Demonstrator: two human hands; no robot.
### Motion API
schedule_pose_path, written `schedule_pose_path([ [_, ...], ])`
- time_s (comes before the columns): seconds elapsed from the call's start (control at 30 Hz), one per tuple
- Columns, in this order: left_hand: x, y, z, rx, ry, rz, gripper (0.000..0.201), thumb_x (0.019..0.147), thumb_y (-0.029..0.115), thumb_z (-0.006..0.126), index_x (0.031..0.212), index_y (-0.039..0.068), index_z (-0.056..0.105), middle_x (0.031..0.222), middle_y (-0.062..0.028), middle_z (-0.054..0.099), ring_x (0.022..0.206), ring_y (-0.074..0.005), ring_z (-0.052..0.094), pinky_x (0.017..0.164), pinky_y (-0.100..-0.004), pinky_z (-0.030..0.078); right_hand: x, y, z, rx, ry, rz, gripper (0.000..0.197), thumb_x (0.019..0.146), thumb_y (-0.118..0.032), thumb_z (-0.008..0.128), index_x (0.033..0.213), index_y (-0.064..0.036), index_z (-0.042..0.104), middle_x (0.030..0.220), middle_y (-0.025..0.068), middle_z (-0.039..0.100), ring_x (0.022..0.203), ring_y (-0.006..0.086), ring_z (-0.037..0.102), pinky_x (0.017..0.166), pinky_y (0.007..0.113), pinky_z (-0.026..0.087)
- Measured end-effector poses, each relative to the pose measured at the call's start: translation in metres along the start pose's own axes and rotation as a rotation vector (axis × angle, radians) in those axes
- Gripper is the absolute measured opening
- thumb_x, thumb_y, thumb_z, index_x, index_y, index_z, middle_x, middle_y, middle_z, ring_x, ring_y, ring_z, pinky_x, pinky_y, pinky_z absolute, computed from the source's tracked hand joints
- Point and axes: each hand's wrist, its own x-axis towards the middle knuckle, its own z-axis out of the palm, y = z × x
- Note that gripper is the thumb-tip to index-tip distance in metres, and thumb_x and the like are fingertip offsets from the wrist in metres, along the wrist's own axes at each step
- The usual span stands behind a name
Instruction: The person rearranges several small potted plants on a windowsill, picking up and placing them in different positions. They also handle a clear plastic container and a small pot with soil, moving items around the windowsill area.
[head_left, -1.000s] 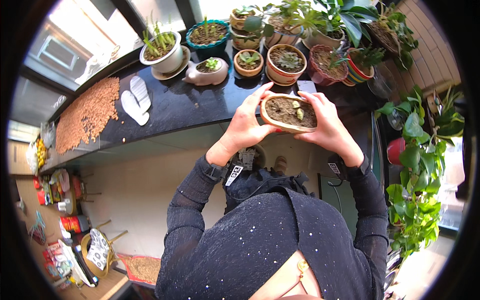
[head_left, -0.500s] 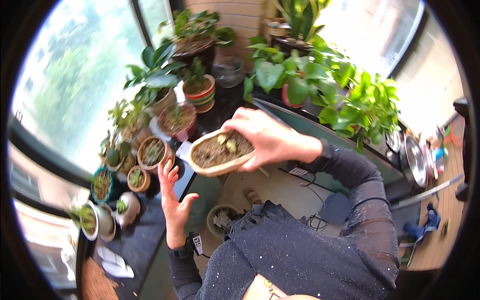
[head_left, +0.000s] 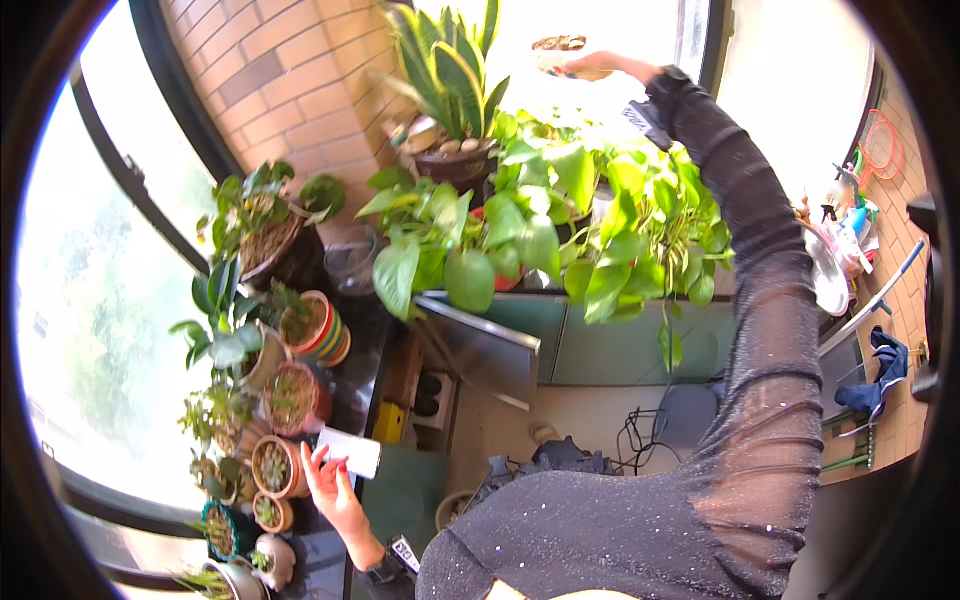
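Observation:
Stretched far out past the leafy green plants, my right hand (head_left: pixel 612 66) grips a pale oval planter (head_left: pixel 549 60) with brown soil in it. Bright window light washes out much of that planter. My left hand (head_left: pixel 338 497) is open and holds nothing, its fingers spread beside a white card or flat box (head_left: pixel 352 453) at the dark counter's edge. Near those fingers stand a small pot with a succulent (head_left: pixel 275 466) and a pinkish pot (head_left: pixel 297 398). Whether the fingers touch the white card, I cannot tell.
Trailing green plants (head_left: pixel 600 230) fill the ledge under my right arm. A snake plant (head_left: pixel 455 80) rises by the brick corner. Several potted plants line the counter on the left, among them a striped pot (head_left: pixel 322 335). An open cabinet door (head_left: pixel 480 345) juts out below.
My right hand has carried the oval planter away from above the counter, out over the far plants toward the window. My left hand stays open near the counter. The view has shifted.

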Motion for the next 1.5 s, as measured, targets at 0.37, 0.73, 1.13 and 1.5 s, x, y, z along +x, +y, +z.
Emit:
schedule_pose_path([
  [0.37, 0.039, -0.003, 0.104, 0.177, 0.13, -0.015, 0.071, 0.092, -0.012, 0.054, 0.157, 0.005, 0.031, 0.125, -0.0103, 0.057, 0.086, -0.0117, 0.063, 0.086, -0.0256, 0.05, 0.065, 0.064, 0.039, -1.087, 0.104, 0.402, 0.035, 0.094, -0.028, 0.065, 0.119, -0.0046, 0.071, 0.115, 0.0191, 0.072, 0.106, 0.0317, 0.07, 0.095, 0.04, 0.056],
  [0.73, 0.058, 0.01, 0.156, 0.25, 0.166, -0.068, 0.058, 0.099, -0.004, 0.054, 0.153, 0.002, 0.035, 0.124, -0.0105, 0.058, 0.085, -0.0117, 0.063, 0.084, -0.0252, 0.051, 0.178, 0.105, 0.09, -0.643, -0.05, 0.121, 0.037, 0.095, -0.027, 0.065, 0.12, -0.0014, 0.069, 0.117, 0.0183, 0.07, 0.107, 0.0301, 0.069, 0.096, 0.039, 0.055],
  [1.13, 0.068, 0.026, 0.182, 0.277, 0.167, -0.086, 0.066, 0.095, -0.009, 0.056, 0.156, 0.004, 0.033, 0.122, -0.0099, 0.058, 0.084, -0.0116, 0.063, 0.081, -0.0234, 0.05, 0.209, 0.131, 0.122, -0.408, -0.011, 0.055, 0.037, 0.096, -0.027, 0.063, 0.124, -0.0022, 0.067, 0.121, 0.0172, 0.067, 0.111, 0.0285, 0.066, 0.098, 0.038, 0.053],
  [1.5, 0.077, 0.02, 0.184, 0.267, 0.108, -0.066, 0.064, 0.096, -0.008, 0.055, 0.155, 0.003, 0.034, 0.124, -0.0109, 0.059, 0.086, -0.0123, 0.063, 0.082, -0.0241, 0.05, 0.207, 0.142, 0.115, -0.304, 0.027, 0.04, 0.038, 0.097, -0.026, 0.062, 0.127, -0.003, 0.064, 0.125, 0.0163, 0.065, 0.115, 0.027, 0.063, 0.101, 0.037, 0.051],
])
